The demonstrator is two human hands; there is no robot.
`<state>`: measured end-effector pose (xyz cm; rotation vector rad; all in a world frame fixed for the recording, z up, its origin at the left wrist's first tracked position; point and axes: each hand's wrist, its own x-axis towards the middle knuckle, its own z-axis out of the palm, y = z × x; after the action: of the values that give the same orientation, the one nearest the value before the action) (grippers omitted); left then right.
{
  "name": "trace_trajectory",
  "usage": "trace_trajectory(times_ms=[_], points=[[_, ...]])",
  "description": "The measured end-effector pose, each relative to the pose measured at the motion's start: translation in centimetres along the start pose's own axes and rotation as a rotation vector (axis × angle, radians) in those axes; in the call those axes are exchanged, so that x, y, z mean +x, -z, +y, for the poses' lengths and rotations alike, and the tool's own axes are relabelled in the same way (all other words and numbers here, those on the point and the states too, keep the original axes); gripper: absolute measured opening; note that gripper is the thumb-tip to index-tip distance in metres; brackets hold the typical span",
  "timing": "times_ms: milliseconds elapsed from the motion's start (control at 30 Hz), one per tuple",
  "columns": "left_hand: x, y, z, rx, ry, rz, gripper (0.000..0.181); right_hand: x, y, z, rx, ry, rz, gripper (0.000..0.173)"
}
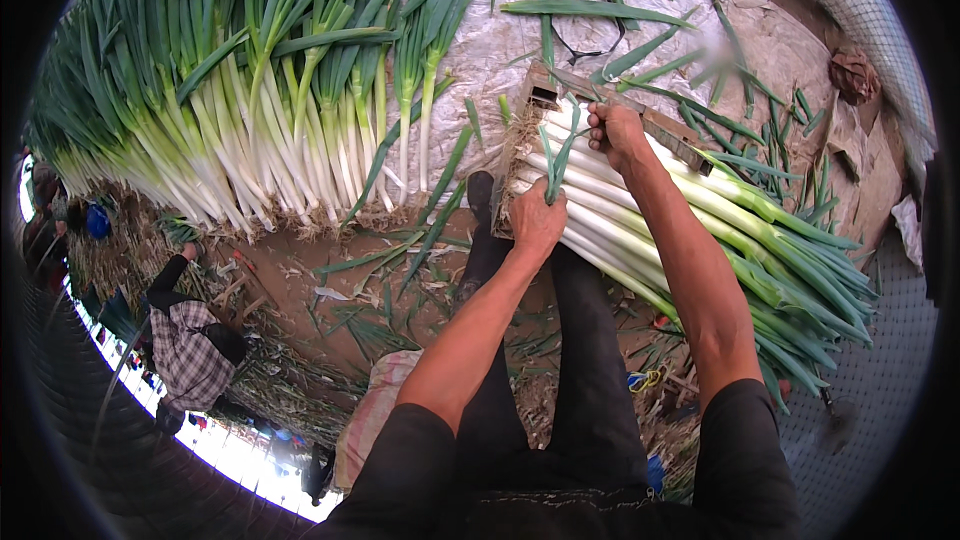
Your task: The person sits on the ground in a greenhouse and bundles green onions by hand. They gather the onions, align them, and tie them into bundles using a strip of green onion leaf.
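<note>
A bundle of large green onions [660,206] lies before me, white stalks and roots to the left, green leaves to the lower right. It rests in a frame with metal side rails [675,136]. Near the root end, a narrow green strip [559,157] stands up in loops over the white stalks. My left hand [538,217] grips its lower part, close to the roots. With curled fingers, my right hand [619,133] holds the strip's other side, beside the far rail. Whether the strip is knotted cannot be made out.
A long row of loose green onions [255,120] lies at the upper left on a pale sheet [480,52]. Cut leaves and a black strap [622,22] litter the sheet at upper right. A person in a checked shirt [191,345] works at lower left. A woven sack [375,405] sits behind.
</note>
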<state>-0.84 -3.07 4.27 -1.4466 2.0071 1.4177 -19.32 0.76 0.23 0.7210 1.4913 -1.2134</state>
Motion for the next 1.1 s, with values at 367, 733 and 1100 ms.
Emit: trace_trajectory(times_ms=[367, 733, 1100], points=[[3.5, 1.7, -0.2, -0.448, 0.465, -0.546, 0.026, 0.2, 0.1, -0.1, -0.031, -0.043, -0.073, 0.007], [3.7, 3.1, 4.6, 0.396, -0.269, -0.145, 0.012, 0.1, 0.0, 0.2, -0.178, 0.069, -0.065, 0.011], [10.0, 6.5, 9.1, -0.279, 0.411, -0.645, 0.01, 0.3, -0.1, 0.1, -1.078, 0.664, -0.317, 0.023]])
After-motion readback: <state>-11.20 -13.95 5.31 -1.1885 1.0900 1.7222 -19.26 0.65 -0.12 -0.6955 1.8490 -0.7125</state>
